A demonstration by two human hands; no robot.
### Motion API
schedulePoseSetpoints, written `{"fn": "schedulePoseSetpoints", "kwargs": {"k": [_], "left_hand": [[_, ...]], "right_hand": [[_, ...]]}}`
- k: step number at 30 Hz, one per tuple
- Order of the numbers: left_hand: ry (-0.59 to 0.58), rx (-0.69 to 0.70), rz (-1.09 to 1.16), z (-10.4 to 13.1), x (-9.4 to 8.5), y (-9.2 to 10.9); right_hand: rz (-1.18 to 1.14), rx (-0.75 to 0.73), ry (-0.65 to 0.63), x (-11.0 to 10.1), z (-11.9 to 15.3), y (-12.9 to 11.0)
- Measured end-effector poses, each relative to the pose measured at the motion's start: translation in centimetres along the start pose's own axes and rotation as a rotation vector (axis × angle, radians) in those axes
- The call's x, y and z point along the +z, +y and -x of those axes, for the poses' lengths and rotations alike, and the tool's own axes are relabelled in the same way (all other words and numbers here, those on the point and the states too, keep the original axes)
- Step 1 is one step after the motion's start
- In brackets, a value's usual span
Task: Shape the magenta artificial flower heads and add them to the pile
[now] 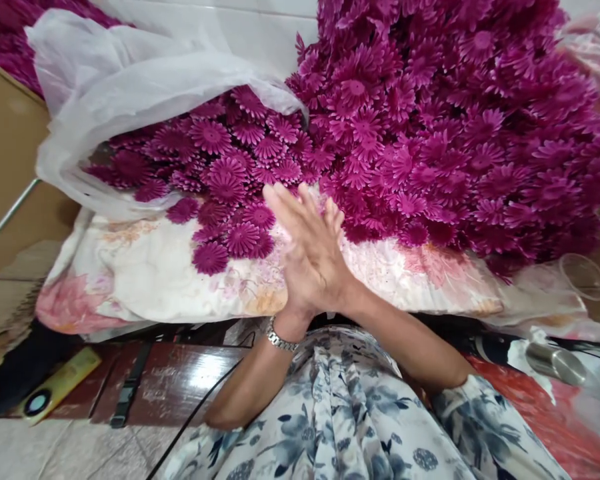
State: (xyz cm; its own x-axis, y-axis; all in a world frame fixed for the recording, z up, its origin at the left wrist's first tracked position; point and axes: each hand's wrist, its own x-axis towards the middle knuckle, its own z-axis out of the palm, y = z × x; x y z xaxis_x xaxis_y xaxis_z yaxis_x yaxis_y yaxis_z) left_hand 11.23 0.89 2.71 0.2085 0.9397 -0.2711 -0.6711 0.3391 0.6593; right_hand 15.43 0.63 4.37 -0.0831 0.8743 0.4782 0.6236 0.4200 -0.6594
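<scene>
My two hands are pressed palm to palm in front of me, over the near part of the cloth-covered table. Uppermost is my right hand (313,257), its fingers stretched out toward the flowers and slightly blurred. My left hand (334,217) lies mostly hidden beneath it; its straightened fingertips show at the right, and a metal watch (281,337) circles its wrist. Nothing is visible in either hand. Just beyond the fingers are loose magenta artificial flower heads (243,239) and a tall heap of the same flowers (405,147).
A translucent white plastic bag (145,87) lies open at the left, with flowers spilling from it. The floral cloth (155,280) covers the table. Cardboard (10,147) stands at far left. Below are a dark red bench (170,373), a yellow object (65,383) and a metal cup (557,363).
</scene>
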Motion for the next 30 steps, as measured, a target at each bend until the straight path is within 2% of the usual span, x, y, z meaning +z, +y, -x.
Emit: {"fn": "schedulePoseSetpoints", "kwargs": {"k": [3,6,10,14,17,21,24,27,30], "left_hand": [[0.036,-0.053,0.094,0.1,-0.3,-0.8],[0.128,-0.139,0.192,-0.1,-0.8,-0.2],[0.072,-0.142,0.177,-0.2,-1.6,1.3],[0.068,-0.117,0.143,0.1,-1.7,1.3],[0.083,-0.122,0.14,0.3,-1.5,0.8],[0.108,-0.004,0.069,0.3,-1.5,0.6],[0.058,0.037,0.036,0.3,-1.7,0.5],[-0.031,0.044,-0.039,0.7,-2.2,0.4],[-0.186,0.055,-0.208,1.3,-3.1,0.7]], "right_hand": [[0.024,0.025,0.097,-1.0,-1.7,1.9],[-0.049,0.064,0.12,-2.2,-1.1,3.5],[-0.193,0.164,0.077,-3.6,1.5,4.0],[-0.112,0.067,-0.047,-4.2,3.0,4.1],[-0.091,0.031,-0.076,-4.3,3.3,4.1],[-0.029,0.034,-0.135,-4.5,3.8,4.0],[-0.03,0.03,-0.175,-4.5,4.3,3.8],[-0.12,0.079,-0.1,-4.5,4.6,3.7],[-0.174,0.165,-0.029,-4.8,4.8,3.9]]}}
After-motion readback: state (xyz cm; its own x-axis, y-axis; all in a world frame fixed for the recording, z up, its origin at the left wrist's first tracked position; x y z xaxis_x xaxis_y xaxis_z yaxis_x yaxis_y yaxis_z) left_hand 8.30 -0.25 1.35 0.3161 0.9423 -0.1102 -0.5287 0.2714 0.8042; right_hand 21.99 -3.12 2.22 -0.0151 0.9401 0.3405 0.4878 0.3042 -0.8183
